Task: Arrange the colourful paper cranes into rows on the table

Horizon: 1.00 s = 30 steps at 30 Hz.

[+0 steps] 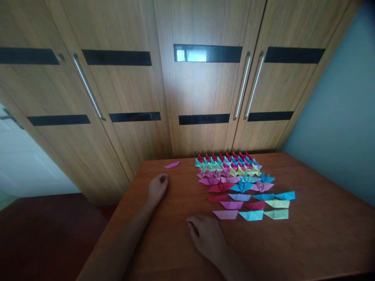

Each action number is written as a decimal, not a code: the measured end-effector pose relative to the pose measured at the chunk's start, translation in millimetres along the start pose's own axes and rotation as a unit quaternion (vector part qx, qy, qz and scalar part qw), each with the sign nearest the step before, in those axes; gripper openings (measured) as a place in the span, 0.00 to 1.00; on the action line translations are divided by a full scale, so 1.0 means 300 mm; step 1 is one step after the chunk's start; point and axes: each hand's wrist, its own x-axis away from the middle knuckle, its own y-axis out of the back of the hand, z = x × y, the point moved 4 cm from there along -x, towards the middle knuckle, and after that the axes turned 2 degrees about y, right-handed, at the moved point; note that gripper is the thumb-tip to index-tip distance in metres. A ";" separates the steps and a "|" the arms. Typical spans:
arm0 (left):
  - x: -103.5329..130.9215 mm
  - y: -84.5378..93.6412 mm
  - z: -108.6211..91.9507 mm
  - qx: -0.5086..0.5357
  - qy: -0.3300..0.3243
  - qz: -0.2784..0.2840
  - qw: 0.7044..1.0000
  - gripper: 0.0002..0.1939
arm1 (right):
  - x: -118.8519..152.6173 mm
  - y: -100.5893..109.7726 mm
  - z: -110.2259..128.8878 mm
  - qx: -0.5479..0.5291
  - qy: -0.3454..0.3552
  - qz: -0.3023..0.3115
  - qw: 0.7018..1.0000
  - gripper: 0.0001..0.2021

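My left hand (158,189) rests on the table with its fingers curled in, and nothing shows in it. Just beyond it lies one pink folded paper strip (172,165), apart from the fingers. Closer to me, my right hand (206,236) is also loosely closed on the tabletop, with no object visible in it. To its right are rows of flat folded paper pieces, among them a mauve one (225,214), a light blue one (251,215) and a pale green one (277,214). Behind these stand several rows of paper cranes, including a red crane (221,187) and a blue crane (242,186).
The brown wooden table (316,234) backs onto a wooden wardrobe (202,86) with long metal handles. A blue-grey wall (336,128) borders the right side. At the left are a white door (26,164) and a dark red floor (55,234).
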 end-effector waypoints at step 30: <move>-0.041 -0.057 -0.050 -0.052 -0.117 0.048 0.991 0.09 | -0.019 0.011 -0.014 -0.061 -0.025 -0.028 0.997 0.11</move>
